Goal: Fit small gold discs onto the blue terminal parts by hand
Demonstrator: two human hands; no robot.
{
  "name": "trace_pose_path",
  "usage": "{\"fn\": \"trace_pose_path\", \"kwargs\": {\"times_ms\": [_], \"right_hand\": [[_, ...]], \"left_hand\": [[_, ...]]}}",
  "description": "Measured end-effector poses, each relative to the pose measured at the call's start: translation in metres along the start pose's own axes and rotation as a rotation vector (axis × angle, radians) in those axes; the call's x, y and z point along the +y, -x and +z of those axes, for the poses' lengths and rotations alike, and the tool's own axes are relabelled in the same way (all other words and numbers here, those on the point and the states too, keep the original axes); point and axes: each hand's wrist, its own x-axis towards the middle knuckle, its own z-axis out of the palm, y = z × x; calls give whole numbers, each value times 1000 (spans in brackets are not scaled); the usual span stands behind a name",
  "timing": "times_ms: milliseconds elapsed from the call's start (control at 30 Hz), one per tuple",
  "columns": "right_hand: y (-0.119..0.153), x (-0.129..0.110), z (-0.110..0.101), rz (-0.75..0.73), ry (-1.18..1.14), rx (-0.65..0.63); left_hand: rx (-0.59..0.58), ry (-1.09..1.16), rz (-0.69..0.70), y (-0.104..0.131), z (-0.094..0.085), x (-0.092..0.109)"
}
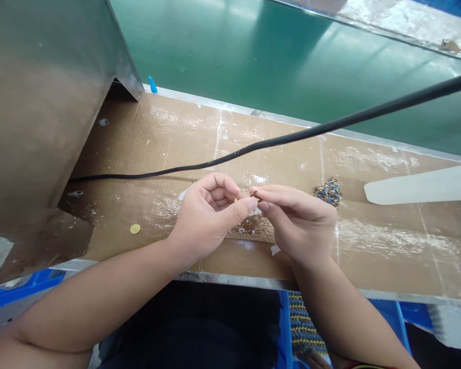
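Both my hands meet above the cardboard-covered bench (pixel 200 123). My left hand (pixel 211 212) is pinched closed, a speck of yellow showing by its fingertips. Facing it, my right hand (pixel 301 218) pinches a small dark piece (pixel 255 196) between thumb and fingers. The fingertips of the two hands nearly touch, and they hide most of what they grip. Under them lies a brown perforated sheet (pixel 267 233) with small bits on it. To the right sits a pile of small blue and brass-coloured parts (pixel 328 192).
A black cable (pixel 253 146) crosses the bench behind my hands. A metal housing (pixel 42 92) stands at left, near a yellow disc (pixel 135 229). A blue cap (pixel 152 84) is at the back edge, a white strip (pixel 418 185) at right. Blue crates (pixel 286 328) sit below.
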Motion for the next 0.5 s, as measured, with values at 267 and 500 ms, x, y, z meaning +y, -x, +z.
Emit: {"fn": "trace_pose_path", "kwargs": {"times_ms": [267, 500], "right_hand": [[-1, -2, -2, -82, 15, -54], [-7, -5, -9, 87, -197, -151]], "left_hand": [[-64, 12, -20, -2, -1, 3], [-193, -66, -3, -4, -4, 12]]}}
